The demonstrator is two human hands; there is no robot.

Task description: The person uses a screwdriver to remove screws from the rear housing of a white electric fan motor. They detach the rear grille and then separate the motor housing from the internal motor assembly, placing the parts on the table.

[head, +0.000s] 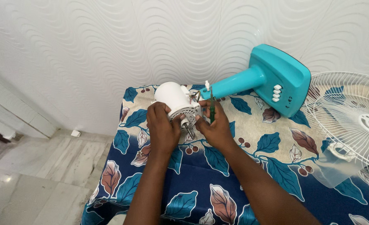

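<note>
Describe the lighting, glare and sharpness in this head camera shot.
Head view: even, soft light; faint glare on the pale marble floor at lower left; the white fan motor housing and both hands, left hand and right hand, look sharp; mild wide-angle bending near the edges.

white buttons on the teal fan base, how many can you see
3, stacked in a short column on the sloping face of the teal base: top button, middle button, bottom button. More may be hidden on the far side.

Fan motor (177,102) lies left of stand (272,79), grille (351,116) probably rightmost.
</note>
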